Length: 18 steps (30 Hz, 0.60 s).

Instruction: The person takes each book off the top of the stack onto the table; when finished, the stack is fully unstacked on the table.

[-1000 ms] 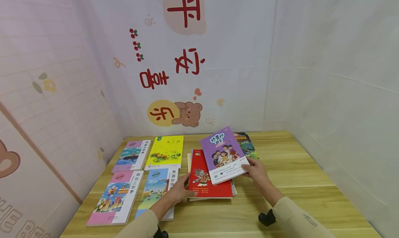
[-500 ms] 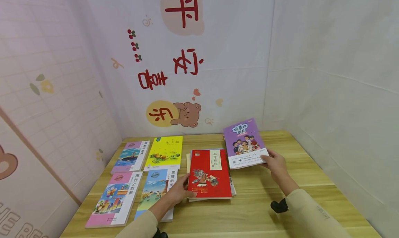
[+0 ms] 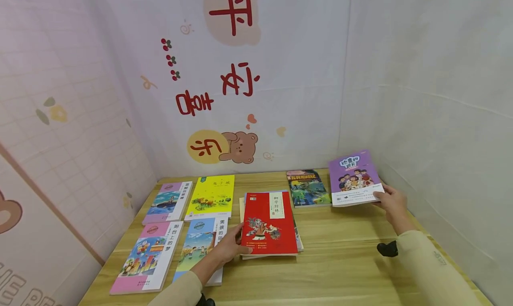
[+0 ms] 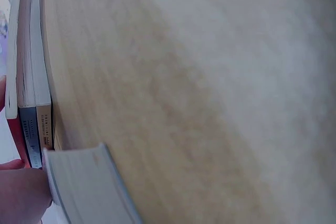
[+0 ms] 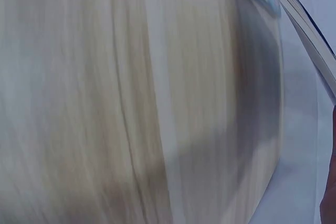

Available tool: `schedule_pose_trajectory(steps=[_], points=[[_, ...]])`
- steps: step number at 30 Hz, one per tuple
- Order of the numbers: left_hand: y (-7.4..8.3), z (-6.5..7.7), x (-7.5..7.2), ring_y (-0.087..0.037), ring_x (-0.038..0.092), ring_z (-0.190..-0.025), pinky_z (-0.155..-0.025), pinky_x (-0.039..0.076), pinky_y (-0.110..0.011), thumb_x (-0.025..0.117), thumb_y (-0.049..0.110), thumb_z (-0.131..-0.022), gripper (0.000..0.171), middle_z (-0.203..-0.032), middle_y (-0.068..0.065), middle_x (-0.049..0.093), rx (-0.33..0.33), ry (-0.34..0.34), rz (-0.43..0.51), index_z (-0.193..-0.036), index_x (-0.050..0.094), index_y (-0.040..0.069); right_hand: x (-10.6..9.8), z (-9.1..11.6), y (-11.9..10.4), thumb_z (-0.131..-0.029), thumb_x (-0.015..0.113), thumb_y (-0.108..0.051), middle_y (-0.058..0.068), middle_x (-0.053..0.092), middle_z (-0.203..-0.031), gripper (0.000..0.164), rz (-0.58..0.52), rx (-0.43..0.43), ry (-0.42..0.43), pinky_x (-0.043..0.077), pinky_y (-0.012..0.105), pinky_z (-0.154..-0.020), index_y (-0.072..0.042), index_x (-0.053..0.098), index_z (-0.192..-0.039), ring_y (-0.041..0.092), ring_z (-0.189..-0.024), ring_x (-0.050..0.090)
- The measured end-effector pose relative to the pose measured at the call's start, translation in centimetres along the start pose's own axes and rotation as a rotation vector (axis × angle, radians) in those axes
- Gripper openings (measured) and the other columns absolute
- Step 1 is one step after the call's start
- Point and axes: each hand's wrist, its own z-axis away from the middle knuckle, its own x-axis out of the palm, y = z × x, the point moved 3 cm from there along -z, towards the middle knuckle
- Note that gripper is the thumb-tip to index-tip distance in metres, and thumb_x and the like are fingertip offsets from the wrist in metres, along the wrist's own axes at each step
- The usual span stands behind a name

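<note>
My right hand (image 3: 392, 203) holds a purple picture-covered book (image 3: 354, 177) by its lower right corner, thumb on the white band of the cover. In the right wrist view the book's page edges (image 5: 310, 40) tilt above the table, with a sliver of the hand (image 5: 329, 192) at the border. At the table's middle, my left hand (image 3: 228, 246) grips the lower left corner of a red book (image 3: 272, 221), its thumb on the cover. That book tops a small stack; the left wrist view shows a grey-blue spine (image 4: 30, 135) and a tan spine (image 4: 45, 127) under it.
On the left lie a yellow book (image 3: 212, 197), a blue book (image 3: 198, 248) and two pink books, one nearer (image 3: 146, 257) and one farther (image 3: 168, 202). A dark green book (image 3: 307, 189) lies by the back wall. White cloth walls (image 3: 441, 132) border the wooden table (image 3: 340, 261).
My right hand has carried the purple book from over the red book to the far right, past the dark green book, which is now uncovered. The left hand has stayed at the stack.
</note>
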Motion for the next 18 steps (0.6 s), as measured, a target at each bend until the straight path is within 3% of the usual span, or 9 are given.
schedule_pose_trajectory(steps=[5, 13, 18], points=[[0.0, 0.2, -0.2, -0.034, 0.051, -0.121, -0.086, 0.055, -0.040, 0.080, 0.001, -0.081, 0.095, -0.150, -0.025, 0.036, -0.002, 0.009, -0.001, -0.156, 0.022, -0.001, -0.8, -0.9, 0.5, -0.097, 0.052, 0.000, 0.035, 0.044, -0.136, 0.058, 0.091, 0.026, -0.014, 0.059, 0.029, -0.073, 0.009, 0.029, -0.150, -0.003, -0.069, 0.060], [0.2, 0.2, -0.3, -0.036, 0.047, -0.124, -0.088, 0.055, -0.040, 0.080, 0.002, -0.081, 0.095, -0.151, -0.024, 0.035, -0.007, 0.016, -0.024, -0.156, 0.023, 0.000, 0.2, -2.0, 1.5, -0.102, 0.044, -0.011, 0.035, 0.039, -0.144, 0.057, 0.170, 0.121, -0.055, 0.052, 0.044, -0.095, 0.006, 0.025, -0.153, 0.004, -0.082, 0.059], [0.0, 0.2, -0.4, -0.035, 0.048, -0.123, -0.089, 0.055, -0.040, 0.081, 0.004, -0.081, 0.094, -0.151, -0.023, 0.035, -0.017, 0.016, -0.022, -0.156, 0.025, 0.002, 0.9, -3.1, 1.4, -0.102, 0.042, -0.010, 0.033, 0.041, -0.142, 0.056, 0.155, 0.123, -0.057, 0.054, 0.039, -0.090, 0.006, 0.025, -0.153, 0.003, -0.080, 0.059]])
